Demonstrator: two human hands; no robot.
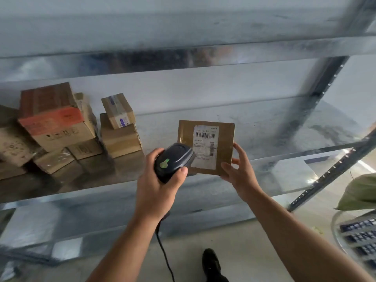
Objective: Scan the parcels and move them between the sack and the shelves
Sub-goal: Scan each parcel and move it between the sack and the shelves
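Observation:
My right hand (241, 169) grips the lower right corner of a flat brown parcel (223, 139) and holds it upright in front of the metal shelf (274, 159). A white barcode label faces me. My left hand (160, 180) grips a dark handheld scanner (173, 159) with a green button, its head pointed at the label and nearly touching the parcel's lower left. The scanner's black cable hangs down past my left wrist. A green sack (360, 192) shows at the right edge.
Several cardboard boxes (120, 135) are stacked on the left part of the same shelf, one with an orange band (53, 119). The shelf's right half is bare metal. A diagonal upright (325, 174) runs at the right. A black shoe (211, 263) stands on the floor below.

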